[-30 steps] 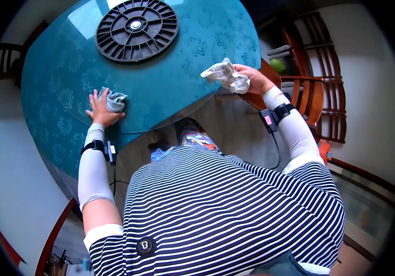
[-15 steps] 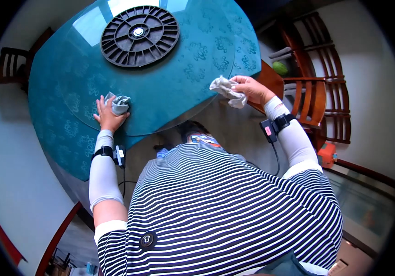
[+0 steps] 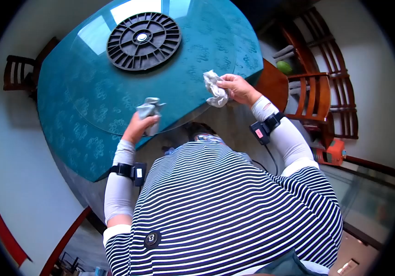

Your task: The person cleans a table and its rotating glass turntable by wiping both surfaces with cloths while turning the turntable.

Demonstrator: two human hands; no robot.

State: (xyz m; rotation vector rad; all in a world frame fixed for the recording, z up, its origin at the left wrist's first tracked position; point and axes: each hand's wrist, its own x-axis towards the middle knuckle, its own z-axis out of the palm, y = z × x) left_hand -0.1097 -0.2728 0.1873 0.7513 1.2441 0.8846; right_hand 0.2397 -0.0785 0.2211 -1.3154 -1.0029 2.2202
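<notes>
Left hand (image 3: 137, 127), frame centre-left: grip closed on grey-green cloth (image 3: 150, 109). Right hand (image 3: 240, 89), upper centre: grip pinching whitish cloth (image 3: 217, 92).

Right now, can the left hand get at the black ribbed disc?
Probably, with a stretch: only teal tabletop shows between the left hand and the disc, though that hand holds a crumpled cloth.

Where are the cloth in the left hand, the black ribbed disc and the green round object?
Cloth (image 3: 149, 107): head view, its crumpled upper part.
Disc (image 3: 162, 42): head view, its ribbed rim.
Green object (image 3: 284, 67): head view, its middle.
</notes>
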